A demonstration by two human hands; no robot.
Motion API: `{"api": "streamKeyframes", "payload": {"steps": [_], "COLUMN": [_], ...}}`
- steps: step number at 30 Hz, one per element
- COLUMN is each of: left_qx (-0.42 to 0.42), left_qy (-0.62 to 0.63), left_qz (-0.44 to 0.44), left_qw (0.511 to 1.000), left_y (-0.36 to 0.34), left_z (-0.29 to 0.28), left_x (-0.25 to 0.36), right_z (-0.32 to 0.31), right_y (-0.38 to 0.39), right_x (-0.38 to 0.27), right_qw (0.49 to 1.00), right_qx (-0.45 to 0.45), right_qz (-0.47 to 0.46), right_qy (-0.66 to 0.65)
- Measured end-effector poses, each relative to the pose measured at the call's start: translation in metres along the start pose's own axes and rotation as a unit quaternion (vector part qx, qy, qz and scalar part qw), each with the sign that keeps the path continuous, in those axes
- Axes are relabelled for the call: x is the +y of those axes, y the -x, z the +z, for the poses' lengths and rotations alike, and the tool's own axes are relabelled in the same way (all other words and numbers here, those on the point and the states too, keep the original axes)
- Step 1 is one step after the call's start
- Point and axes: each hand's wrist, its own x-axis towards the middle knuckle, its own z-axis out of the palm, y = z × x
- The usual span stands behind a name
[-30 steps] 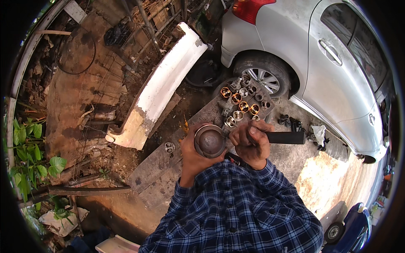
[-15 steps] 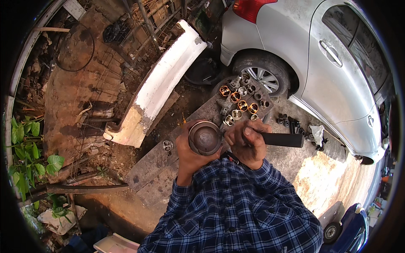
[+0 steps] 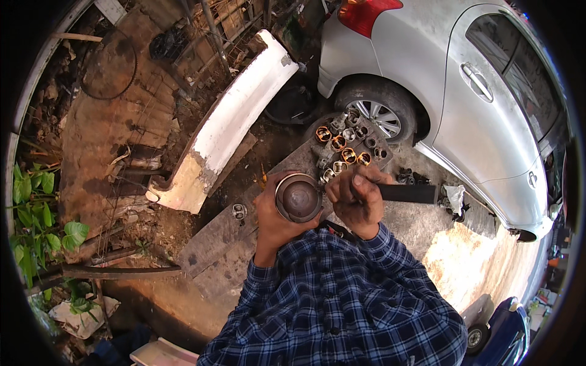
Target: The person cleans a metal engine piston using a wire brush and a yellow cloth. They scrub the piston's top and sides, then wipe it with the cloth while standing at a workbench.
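Note:
My left hand [image 3: 268, 210] is wrapped round a dark, sooty piston [image 3: 300, 198], its round crown facing up in front of my chest. Just to the right, my right hand [image 3: 359, 210] is closed in a fist on a tool with a thick black handle [image 3: 410, 193] that sticks out to the right. Its working end is hidden by my fingers. Beyond my hands, several other pistons [image 3: 348, 155] stand grouped on a worn board [image 3: 213, 247], some with orange insides. A single metal piston [image 3: 238, 211] lies apart on the board, left of my left hand.
A silver car [image 3: 421, 67] stands at the far right, its wheel [image 3: 381, 116] close to the board. A peeling white bumper [image 3: 235, 116] lies to the left. Dark metal parts [image 3: 412, 177] are on the ground past the tool handle. Green leaves [image 3: 46, 226] grow at far left.
The black handle and my right hand have shifted slightly upward in the picture. My left hand keeps its hold on the piston, which has moved very little.

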Motion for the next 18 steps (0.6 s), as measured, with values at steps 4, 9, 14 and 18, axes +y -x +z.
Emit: {"api": "streamKeyframes", "payload": {"steps": [4, 9, 14, 18], "left_qx": [0.005, 0.005, -0.001, 0.004], "left_qy": [-0.004, -0.003, -0.033, -0.008], "left_qz": [0.009, -0.008, 0.004, -0.013], "left_qw": [1.0, 1.0, 0.999, 1.0], "left_y": [-0.001, -0.003, -0.002, -0.001], "left_z": [-0.003, -0.006, -0.008, -0.01], "left_x": [0.002, 0.001, -0.003, -0.004], "right_z": [0.001, -0.005, -0.02, -0.015], "right_y": [0.003, 0.01, 0.011, 0.012], "right_x": [0.001, 0.007, 0.026, 0.026], "right_qw": [0.992, 0.999, 0.98, 0.985], "right_qx": [-0.087, -0.005, -0.025, -0.088], "right_qz": [-0.046, -0.015, -0.106, -0.137], "right_qy": [-0.08, -0.03, 0.167, -0.049]}}
